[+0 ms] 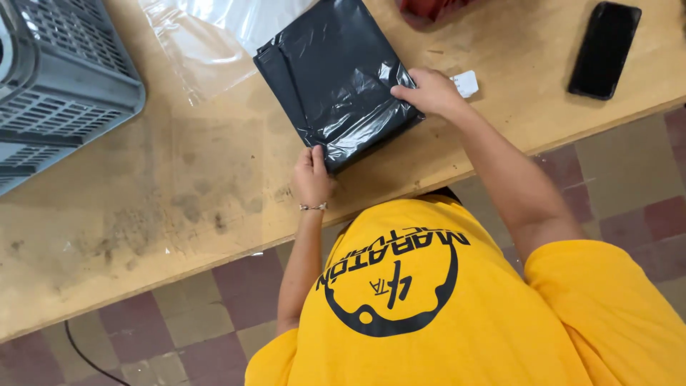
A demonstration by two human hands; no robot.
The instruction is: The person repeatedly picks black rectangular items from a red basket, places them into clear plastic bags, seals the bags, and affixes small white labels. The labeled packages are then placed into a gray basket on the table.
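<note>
Yellow shirt with a black round print fills the near edge at six o'clock, worn by the person whose arms reach up over the wooden table. Far left, at ten o'clock, a grey slatted plastic crate sits on the tabletop, well apart from the hands. Toward eleven o'clock a clear plastic sheet lies flat, its right part tucked under the black plastic-wrapped package, which rests on the table at twelve o'clock, turned at an angle. The left hand, with a thin bracelet at the wrist, is closed on the package's near corner, fingers curled and pinching the edge. The right hand lies at the package's right edge at one o'clock, fingers pressed together on the wrinkled wrap; whether it grips or only presses, I cannot tell. A small white tag lies just beside that hand. At two o'clock a black phone lies face up near the table's far right. A red thing shows at the top edge. Checked tiles show below the table
</note>
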